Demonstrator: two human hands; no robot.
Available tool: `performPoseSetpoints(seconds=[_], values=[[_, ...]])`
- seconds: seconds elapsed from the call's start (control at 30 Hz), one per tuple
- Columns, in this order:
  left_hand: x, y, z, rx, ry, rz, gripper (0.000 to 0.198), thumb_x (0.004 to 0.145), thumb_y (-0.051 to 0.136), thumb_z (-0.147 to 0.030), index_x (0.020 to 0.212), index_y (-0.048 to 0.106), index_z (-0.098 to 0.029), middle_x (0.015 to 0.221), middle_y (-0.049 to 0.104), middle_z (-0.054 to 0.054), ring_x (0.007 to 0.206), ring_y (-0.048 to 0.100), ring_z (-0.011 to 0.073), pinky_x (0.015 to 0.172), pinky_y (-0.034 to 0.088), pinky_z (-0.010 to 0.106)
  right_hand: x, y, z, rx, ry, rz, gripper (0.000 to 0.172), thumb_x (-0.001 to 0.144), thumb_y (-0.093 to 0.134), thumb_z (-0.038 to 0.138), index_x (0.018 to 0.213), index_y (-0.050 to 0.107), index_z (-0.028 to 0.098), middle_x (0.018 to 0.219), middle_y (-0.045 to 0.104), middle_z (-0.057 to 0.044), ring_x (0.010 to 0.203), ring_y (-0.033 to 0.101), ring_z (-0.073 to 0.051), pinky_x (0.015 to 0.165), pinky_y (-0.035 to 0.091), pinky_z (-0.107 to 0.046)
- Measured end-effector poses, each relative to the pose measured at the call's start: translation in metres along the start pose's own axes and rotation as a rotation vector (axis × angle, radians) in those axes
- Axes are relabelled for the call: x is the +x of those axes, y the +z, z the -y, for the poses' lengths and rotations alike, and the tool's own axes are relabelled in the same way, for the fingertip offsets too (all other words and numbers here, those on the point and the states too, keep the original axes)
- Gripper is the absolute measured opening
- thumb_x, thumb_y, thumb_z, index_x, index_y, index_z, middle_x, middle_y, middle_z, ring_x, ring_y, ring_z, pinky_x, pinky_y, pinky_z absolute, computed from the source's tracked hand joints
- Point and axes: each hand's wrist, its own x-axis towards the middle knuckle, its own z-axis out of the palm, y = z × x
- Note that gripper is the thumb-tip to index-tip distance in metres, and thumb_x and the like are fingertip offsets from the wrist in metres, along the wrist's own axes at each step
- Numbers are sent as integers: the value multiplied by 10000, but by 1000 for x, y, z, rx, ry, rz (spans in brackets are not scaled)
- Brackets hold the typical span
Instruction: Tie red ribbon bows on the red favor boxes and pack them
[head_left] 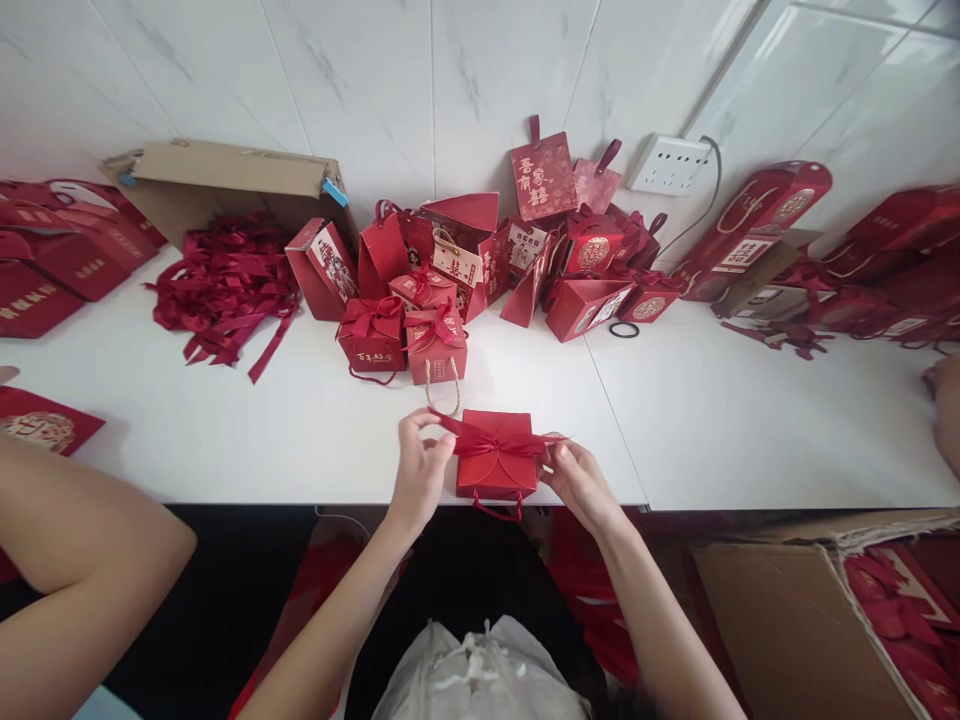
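Note:
A small red gift box [496, 478] sits at the front edge of the white table, right before me. Across its folded top runs a red ribbon [491, 441], gathered in a knot at the middle. On the box's left side, my left hand [422, 465] pinches one end of the ribbon between thumb and fingers. My right hand [576, 480] is at the right side, its thumb and fingers closed on the other ribbon end. A thin red cord handle [499, 508] hangs over the box's front.
Finished-looking boxes with bows [373, 335] stand just behind. A heap of loose red ribbons [225, 285] spills from a cardboard box [240, 160]. Another person's arm [82, 560] is at left; an open carton [795, 610] stands lower right. A power strip [667, 165] is on the wall.

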Motion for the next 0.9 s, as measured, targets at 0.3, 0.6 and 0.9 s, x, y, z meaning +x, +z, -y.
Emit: performPoseSetpoints(seconds=[0.3, 0.6, 0.9], values=[[9, 13, -40, 586, 463, 235, 79, 847, 533, -247, 819, 605, -229, 1220, 523, 62, 1200, 408, 274, 964, 273, 468, 14, 4, 28, -197, -116, -73, 295, 733, 664, 461, 709, 566, 184, 671, 536, 10, 626, 498, -118, 652, 444, -282], [8, 18, -28, 574, 349, 304, 92, 849, 545, -266, 778, 574, -216, 1185, 548, 58, 1183, 425, 263, 921, 291, 454, 44, 9, 45, -470, -231, -112, 343, 644, 711, 449, 832, 608, 181, 718, 597, 5, 626, 537, -124, 627, 434, -275], [11, 16, -32, 584, 321, 366, 91, 832, 575, -262, 757, 578, -211, 1200, 544, 45, 1198, 410, 281, 938, 287, 482, 76, -2, 34, -249, 101, 172, 401, 525, 797, 409, 762, 600, 154, 578, 524, 66, 466, 413, -49, 469, 330, -202]])
